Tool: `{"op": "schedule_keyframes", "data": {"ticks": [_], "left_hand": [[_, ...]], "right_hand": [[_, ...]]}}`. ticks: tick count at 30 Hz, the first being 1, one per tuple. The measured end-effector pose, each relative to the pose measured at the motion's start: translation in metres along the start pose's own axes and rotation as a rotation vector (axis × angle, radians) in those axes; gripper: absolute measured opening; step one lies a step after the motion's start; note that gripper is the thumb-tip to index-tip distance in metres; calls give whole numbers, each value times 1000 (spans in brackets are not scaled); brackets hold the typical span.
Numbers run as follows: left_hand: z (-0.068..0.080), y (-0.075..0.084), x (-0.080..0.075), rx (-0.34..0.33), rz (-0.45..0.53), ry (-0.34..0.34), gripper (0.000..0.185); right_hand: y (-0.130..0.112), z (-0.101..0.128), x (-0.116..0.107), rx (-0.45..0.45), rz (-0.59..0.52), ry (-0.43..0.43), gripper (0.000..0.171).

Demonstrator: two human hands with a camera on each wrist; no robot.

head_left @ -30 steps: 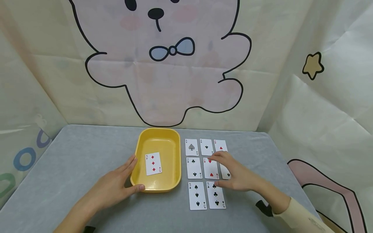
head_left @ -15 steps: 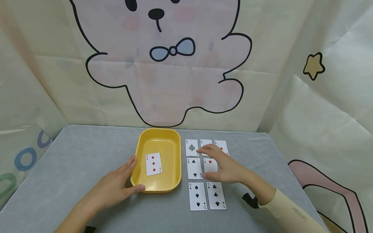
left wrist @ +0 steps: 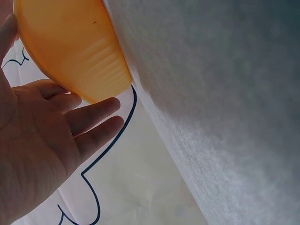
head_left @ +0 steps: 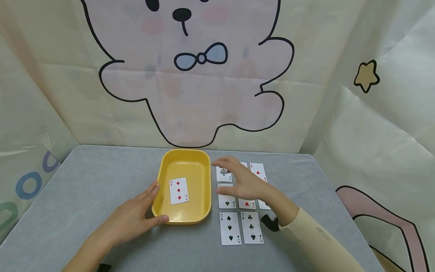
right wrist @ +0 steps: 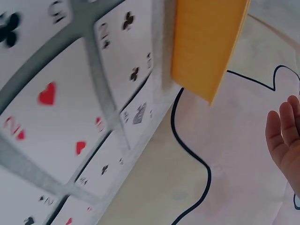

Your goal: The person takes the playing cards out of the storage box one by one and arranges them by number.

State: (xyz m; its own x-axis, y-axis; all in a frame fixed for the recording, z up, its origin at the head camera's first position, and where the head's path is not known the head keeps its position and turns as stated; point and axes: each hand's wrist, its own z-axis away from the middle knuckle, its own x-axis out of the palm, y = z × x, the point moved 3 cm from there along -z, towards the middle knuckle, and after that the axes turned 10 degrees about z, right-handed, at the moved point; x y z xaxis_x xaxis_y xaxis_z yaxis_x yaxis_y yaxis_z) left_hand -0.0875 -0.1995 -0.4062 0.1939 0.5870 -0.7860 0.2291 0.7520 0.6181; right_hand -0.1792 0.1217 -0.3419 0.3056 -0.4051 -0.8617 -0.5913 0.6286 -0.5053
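A yellow tray (head_left: 185, 170) stands on the table with a three of diamonds (head_left: 178, 191) lying face up in it. My left hand (head_left: 130, 219) touches the tray's left side and near left corner, its fingers fairly straight. In the left wrist view two fingers stick out past the tray (left wrist: 89, 51). My right hand (head_left: 244, 183), fingers apart and holding nothing, hovers over rows of playing cards right of the tray. It partly covers the ace of spades (head_left: 221, 177), the two of clubs (head_left: 225, 203) and the two of hearts (head_left: 246, 204). The right wrist view shows its fingers (right wrist: 287, 124) spread apart.
At the back right is the ace of hearts (head_left: 257, 170). The three of spades (head_left: 230, 229) and three of clubs (head_left: 252, 228) form the near row. Grey cloth (head_left: 112, 170) covers the table; a printed curtain (head_left: 238, 113) hangs behind it.
My right hand has moved left and slightly away across the cards, towards the tray, uncovering the three of clubs and ace of hearts. The left hand, tray and cards have stayed put.
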Motion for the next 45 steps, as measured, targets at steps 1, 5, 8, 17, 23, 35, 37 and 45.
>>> {"op": "schedule_keyframes", "data": {"ticks": [1, 5, 8, 17, 23, 35, 37, 45], "left_hand": [[0, 0, 0, 1, -1, 0, 107], [-1, 0, 0, 5, -4, 1, 106], [-1, 0, 0, 8, -3, 1, 106], [-1, -1, 1, 10, 4, -4, 106], [-1, 1, -1, -15, 12, -21, 106], [1, 1, -1, 16, -11, 5, 105], [2, 1, -1, 17, -11, 6, 105], [2, 0, -1, 35, -4, 14, 106]], "right_hand": [[-2, -3, 0, -2, -12, -4, 71], [-9, -16, 5, -1, -34, -12, 70], [-12, -26, 11, -6, -35, -18, 70], [-21, -54, 29, -33, -27, -71, 69], [-26, -73, 37, -41, -13, -66, 67], [-27, -98, 75, 81, -22, -162, 77], [-28, -101, 81, 75, 10, -174, 78], [-30, -111, 96, 70, 132, -234, 82]]}}
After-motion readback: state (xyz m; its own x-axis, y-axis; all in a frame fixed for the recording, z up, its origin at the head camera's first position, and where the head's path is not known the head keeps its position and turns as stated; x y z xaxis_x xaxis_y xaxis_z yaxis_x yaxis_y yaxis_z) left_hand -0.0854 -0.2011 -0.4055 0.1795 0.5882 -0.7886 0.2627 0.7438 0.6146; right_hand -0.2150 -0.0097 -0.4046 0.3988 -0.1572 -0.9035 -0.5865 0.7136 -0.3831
